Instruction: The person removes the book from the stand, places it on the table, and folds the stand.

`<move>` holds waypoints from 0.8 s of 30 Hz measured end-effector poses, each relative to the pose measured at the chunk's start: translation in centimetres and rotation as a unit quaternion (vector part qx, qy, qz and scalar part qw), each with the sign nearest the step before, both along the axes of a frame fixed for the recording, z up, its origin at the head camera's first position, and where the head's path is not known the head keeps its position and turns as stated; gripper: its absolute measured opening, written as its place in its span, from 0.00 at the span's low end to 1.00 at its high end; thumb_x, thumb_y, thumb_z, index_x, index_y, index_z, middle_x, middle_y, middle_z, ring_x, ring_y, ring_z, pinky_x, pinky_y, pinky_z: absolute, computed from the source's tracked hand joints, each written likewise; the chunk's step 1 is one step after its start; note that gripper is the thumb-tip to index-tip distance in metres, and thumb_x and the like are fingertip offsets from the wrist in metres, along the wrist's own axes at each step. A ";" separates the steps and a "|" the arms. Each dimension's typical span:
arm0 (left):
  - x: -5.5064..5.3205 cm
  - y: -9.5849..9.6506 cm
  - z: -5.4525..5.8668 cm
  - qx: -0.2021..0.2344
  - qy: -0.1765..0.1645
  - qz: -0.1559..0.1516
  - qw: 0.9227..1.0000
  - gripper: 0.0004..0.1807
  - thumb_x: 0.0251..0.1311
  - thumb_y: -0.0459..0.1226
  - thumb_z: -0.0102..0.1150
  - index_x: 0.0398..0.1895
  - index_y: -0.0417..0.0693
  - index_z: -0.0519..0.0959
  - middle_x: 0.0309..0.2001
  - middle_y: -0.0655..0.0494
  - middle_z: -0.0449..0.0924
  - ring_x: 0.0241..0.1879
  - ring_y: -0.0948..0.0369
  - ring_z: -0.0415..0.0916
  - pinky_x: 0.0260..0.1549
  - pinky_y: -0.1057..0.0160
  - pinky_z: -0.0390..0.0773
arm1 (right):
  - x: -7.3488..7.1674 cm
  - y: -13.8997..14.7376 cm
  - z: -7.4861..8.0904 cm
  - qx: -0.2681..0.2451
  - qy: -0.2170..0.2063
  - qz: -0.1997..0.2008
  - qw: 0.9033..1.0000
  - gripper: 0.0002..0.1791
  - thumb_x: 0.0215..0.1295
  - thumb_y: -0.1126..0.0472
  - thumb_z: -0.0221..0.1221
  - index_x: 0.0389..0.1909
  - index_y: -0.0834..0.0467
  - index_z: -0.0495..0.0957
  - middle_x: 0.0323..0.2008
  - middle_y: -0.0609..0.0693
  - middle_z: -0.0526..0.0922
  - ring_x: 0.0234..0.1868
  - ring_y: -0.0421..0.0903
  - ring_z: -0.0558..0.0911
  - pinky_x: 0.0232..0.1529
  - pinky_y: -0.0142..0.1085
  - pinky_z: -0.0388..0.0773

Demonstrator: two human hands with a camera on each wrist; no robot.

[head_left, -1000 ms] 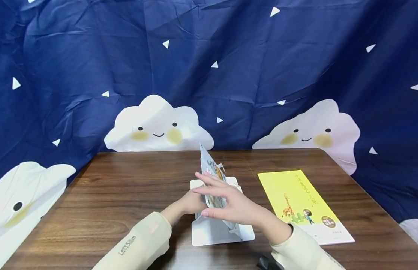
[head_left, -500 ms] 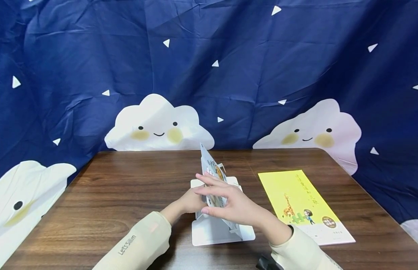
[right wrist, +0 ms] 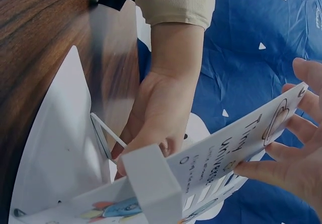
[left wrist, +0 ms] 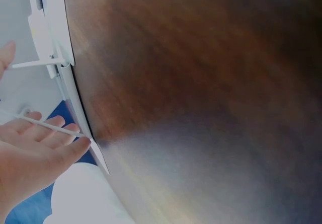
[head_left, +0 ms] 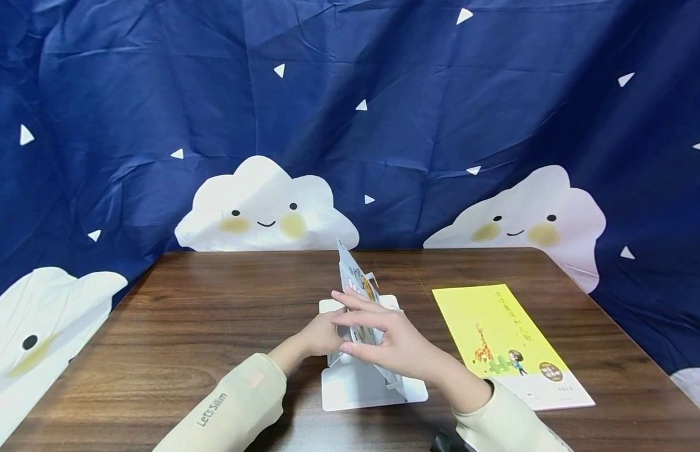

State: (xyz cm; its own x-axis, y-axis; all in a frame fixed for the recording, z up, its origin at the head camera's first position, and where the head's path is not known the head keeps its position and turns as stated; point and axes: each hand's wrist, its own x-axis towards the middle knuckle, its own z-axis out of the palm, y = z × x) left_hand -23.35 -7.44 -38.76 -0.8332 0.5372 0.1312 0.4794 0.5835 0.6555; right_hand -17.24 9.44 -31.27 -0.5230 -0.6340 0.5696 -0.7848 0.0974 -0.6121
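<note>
A white book stand (head_left: pixel 355 390) stands on the table, its printed back panel (head_left: pixel 346 267) raised at a slant. The lettering "Tiny universe" shows on the panel (right wrist: pixel 216 153) in the right wrist view. My right hand (head_left: pixel 395 342) holds the panel's edge, with fingers on both of its faces. Behind the panel is my left hand (head_left: pixel 323 334), its fingertips partly hidden in the head view. In the left wrist view a thin white wire leg (left wrist: pixel 48 125) runs across the fingers of my left hand (left wrist: pixel 37 156), which grip around it.
A yellow booklet (head_left: pixel 496 339) with a giraffe picture lies flat on the right of the brown wooden table (head_left: pixel 186 326). A small black object (head_left: pixel 448 442) sits by the right sleeve. A blue cloth (head_left: pixel 395 125) with clouds hangs behind the table.
The panel and my right hand have shifted very slightly to the right. My left hand stays almost where it was behind the panel.
</note>
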 end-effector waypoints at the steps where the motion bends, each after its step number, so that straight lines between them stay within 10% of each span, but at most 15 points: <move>1: 0.0 0.0 0.0 -0.002 -0.001 -0.001 1.000 0.37 0.40 0.43 0.64 0.58 0.43 0.64 0.53 0.50 0.68 0.51 0.57 0.64 0.50 0.55 0.64 | 0.0 0.1 0.0 -0.003 -0.001 0.000 1.000 0.17 0.53 0.63 0.60 0.46 0.56 0.75 0.58 0.49 0.64 0.61 0.53 0.55 0.59 0.40 0.51; 24: -0.3 0.3 -0.2 -0.041 -0.052 0.032 0.997 0.44 0.38 0.49 0.66 0.59 0.40 0.60 0.55 0.45 0.65 0.55 0.54 0.61 0.52 0.55 0.62 | -0.2 4.4 -0.3 -0.124 -0.063 0.020 0.990 0.21 0.50 0.77 0.56 0.49 0.66 0.71 0.59 0.60 0.59 0.61 0.56 0.53 0.54 0.38 0.60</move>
